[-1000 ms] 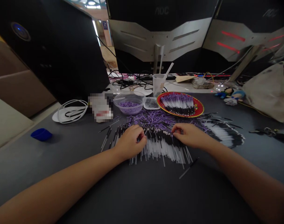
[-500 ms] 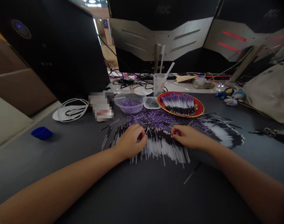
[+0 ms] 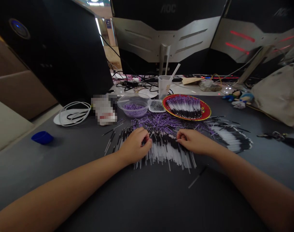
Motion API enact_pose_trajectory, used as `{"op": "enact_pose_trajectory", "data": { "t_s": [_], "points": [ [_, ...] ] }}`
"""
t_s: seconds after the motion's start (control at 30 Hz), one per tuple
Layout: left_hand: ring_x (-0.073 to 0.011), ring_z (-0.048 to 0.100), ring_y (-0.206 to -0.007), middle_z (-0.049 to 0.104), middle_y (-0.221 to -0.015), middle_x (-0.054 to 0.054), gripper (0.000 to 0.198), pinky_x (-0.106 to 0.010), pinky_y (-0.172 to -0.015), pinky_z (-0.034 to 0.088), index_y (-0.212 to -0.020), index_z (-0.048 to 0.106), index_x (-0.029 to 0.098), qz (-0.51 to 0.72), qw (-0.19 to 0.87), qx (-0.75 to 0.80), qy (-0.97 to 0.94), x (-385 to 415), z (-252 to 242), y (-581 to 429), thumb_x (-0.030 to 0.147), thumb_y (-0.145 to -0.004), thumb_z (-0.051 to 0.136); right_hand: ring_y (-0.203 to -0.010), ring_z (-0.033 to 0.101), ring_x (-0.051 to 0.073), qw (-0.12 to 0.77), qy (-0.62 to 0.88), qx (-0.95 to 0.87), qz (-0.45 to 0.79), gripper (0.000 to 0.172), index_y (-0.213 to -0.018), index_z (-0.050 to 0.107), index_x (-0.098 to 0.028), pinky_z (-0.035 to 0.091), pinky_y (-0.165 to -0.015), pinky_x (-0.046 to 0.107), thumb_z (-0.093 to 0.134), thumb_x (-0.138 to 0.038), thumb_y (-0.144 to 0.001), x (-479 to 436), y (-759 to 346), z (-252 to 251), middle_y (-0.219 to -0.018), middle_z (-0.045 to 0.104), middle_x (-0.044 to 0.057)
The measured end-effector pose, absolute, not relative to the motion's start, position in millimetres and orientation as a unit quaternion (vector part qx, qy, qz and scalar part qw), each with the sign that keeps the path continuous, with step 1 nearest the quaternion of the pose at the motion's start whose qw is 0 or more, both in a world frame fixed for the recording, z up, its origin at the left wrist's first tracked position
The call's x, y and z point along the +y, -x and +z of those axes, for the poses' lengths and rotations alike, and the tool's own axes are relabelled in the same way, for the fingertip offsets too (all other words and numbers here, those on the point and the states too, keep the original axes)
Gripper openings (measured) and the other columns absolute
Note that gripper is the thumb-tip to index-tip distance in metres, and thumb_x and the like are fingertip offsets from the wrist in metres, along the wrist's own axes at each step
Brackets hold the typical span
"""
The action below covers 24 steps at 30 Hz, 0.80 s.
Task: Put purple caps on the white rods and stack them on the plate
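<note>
A dense row of thin white sticks with black tips (image 3: 167,153) lies fanned on the dark grey desk mat (image 3: 89,180), between my left hand (image 3: 136,145) and my right hand (image 3: 190,141). My left fingers curl into the black-tipped ends and pinch a thin stick. My right fingertips rest on the same ends, and what they hold is hidden. Loose purple-tipped sticks (image 3: 158,122) lie just beyond. A red-and-gold plate (image 3: 206,111) holds sorted purple-and-black sticks. A second white-and-black fan (image 3: 231,138) lies right of my right hand.
A clear bowl of purple pieces (image 3: 132,106) and a small tray (image 3: 156,105) stand beyond the sticks. Farther back are a plastic cup (image 3: 164,86), monitors (image 3: 166,35), and tangled cables (image 3: 129,84). A black computer case (image 3: 52,54) stands left. A cloth bag (image 3: 279,95) sits right.
The view has tipped slightly, so the desk items sit a little higher. My hands stay at the row of sticks, and the lone stick near the front has shifted slightly.
</note>
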<state>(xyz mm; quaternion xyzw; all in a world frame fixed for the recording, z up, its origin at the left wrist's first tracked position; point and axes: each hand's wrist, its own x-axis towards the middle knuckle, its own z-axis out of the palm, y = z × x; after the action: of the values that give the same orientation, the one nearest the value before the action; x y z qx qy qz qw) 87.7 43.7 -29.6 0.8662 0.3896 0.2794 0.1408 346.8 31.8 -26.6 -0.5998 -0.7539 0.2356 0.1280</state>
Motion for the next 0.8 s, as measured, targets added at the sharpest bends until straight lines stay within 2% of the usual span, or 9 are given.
{"op": "enact_pose_trajectory", "data": {
  "t_s": [0.37,0.5,0.57,0.7,0.8],
  "points": [
    [-0.0140,0.048,-0.070,0.049,-0.072,-0.001,0.013,-0.029,-0.066,0.041,-0.067,0.042,0.018,0.323,0.159,0.363,-0.859,42.7,-27.8,-86.5,0.017,-0.078,0.047,-0.061,0.051,0.015,0.171,0.597,-0.755,0.208,0.007,-0.081,0.050,-0.020,0.036,-0.055,0.025,0.046,-0.026,-0.084,34.5,-355.3,-20.9,-0.069,0.056,0.001],
    [-0.0165,0.056,-0.087,0.060,-0.098,-0.008,0.014,-0.034,-0.080,0.047,-0.061,0.043,0.017,0.386,0.169,0.322,-0.848,39.2,-24.7,-85.2,0.011,-0.072,0.050,-0.052,0.054,0.013,0.210,0.602,-0.728,0.252,0.010,-0.085,0.049,-0.020,0.038,-0.049,0.025,0.047,-0.030,-0.084,34.1,-357.0,-19.0,-0.071,0.058,0.001],
    [-0.0159,0.059,-0.087,0.061,-0.107,-0.009,0.016,-0.034,-0.079,0.049,-0.058,0.043,0.017,0.420,0.161,0.296,-0.843,37.2,-23.6,-84.4,0.009,-0.069,0.051,-0.049,0.055,0.012,0.237,0.596,-0.711,0.287,0.012,-0.086,0.048,-0.021,0.039,-0.047,0.025,0.048,-0.032,-0.083,33.2,-355.3,-17.6,-0.070,0.057,0.000],
    [-0.0117,0.062,-0.072,0.067,-0.098,-0.007,0.016,-0.028,-0.068,0.051,-0.056,0.044,0.016,0.454,0.149,0.246,-0.843,34.4,-24.3,-83.6,0.008,-0.067,0.053,-0.054,0.059,0.014,0.306,0.572,-0.680,0.342,0.012,-0.088,0.046,-0.021,0.046,-0.048,0.026,0.051,-0.030,-0.081,31.9,-349.3,-17.0,-0.073,0.057,0.000],
    [-0.0115,0.063,-0.070,0.068,-0.086,-0.005,0.015,-0.026,-0.066,0.052,-0.058,0.047,0.016,0.450,0.144,0.253,-0.844,34.1,-26.0,-84.1,0.011,-0.070,0.055,-0.059,0.062,0.014,0.338,0.561,-0.664,0.360,0.014,-0.091,0.047,-0.021,0.051,-0.053,0.029,0.053,-0.028,-0.080,31.5,-345.3,-18.3,-0.081,0.058,0.002]
  ]
}}
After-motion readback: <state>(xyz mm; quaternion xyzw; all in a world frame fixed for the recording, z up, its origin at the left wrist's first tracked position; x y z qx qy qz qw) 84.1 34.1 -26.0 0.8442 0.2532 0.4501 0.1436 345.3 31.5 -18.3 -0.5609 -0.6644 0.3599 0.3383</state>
